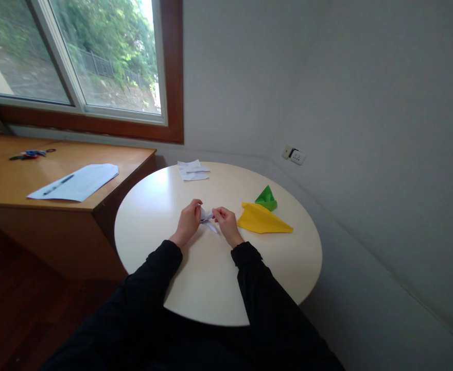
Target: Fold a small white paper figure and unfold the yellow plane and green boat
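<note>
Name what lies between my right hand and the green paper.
In the head view, yellow folded paper lies between the right hand and the green paper.

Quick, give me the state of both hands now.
Left hand: fingers closed on the small white folded paper.
Right hand: fingertips pinching the same paper from its other side.

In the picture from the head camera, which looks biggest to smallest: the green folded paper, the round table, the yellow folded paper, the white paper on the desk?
1. Round table
2. White paper
3. Yellow folded paper
4. Green folded paper
</note>
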Action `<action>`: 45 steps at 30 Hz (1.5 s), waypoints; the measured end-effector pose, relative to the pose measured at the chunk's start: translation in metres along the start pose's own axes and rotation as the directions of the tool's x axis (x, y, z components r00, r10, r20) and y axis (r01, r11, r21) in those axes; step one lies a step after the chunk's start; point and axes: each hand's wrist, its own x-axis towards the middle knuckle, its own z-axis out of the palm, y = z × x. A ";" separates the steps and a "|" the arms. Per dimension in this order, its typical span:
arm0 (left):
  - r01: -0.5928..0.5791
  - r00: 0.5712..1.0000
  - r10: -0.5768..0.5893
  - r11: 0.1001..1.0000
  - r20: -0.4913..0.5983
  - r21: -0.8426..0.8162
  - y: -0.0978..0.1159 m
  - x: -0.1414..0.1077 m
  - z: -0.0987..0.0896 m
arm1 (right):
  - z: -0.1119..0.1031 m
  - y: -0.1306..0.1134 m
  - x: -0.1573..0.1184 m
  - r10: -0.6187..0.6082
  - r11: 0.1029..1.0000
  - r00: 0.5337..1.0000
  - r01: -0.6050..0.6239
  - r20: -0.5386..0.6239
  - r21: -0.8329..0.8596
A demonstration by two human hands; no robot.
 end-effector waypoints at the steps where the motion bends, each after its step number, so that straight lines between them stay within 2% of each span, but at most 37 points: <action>1: 0.017 1.000 -0.017 1.000 -0.002 -0.004 0.000 0.000 0.000 | 0.000 0.000 0.000 0.023 0.999 1.000 -0.023 0.006 0.035; 5: 0.070 0.998 -0.070 0.998 -0.009 0.002 -0.003 0.001 0.001 | 0.001 0.000 0.001 0.067 0.979 0.998 -0.066 0.003 0.193; 8: 0.097 0.995 -0.097 0.995 -0.008 -0.034 -0.007 0.002 0.003 | 0.001 -0.002 0.001 0.066 0.967 0.997 -0.071 0.025 0.244; 13: 0.184 0.982 -0.187 0.966 -0.001 -0.184 -0.012 0.006 0.005 | 0.000 -0.002 0.000 0.080 0.972 0.997 -0.083 0.022 0.221; 18: 0.258 0.966 -0.252 0.910 0.060 -0.324 -0.014 0.006 0.006 | -0.001 -0.001 0.000 0.113 0.971 0.993 -0.116 0.028 0.211; 24: 0.324 0.945 -0.307 0.849 0.108 -0.417 -0.014 0.005 0.008 | -0.003 -0.003 -0.001 0.097 0.975 0.993 -0.109 0.070 0.191; 32: 0.407 0.913 -0.360 0.801 0.190 -0.439 -0.009 0.004 0.006 | -0.004 0.000 0.001 0.038 0.986 0.998 -0.046 0.054 0.159; 40: 0.464 0.886 -0.394 0.766 0.246 -0.445 0.000 0.002 0.003 | -0.003 -0.001 0.000 0.091 0.969 0.993 -0.107 0.080 0.221; 45: 0.503 0.864 -0.420 0.747 0.277 -0.435 0.005 0.002 0.002 | -0.002 0.002 0.003 0.070 0.970 0.998 -0.070 0.005 0.233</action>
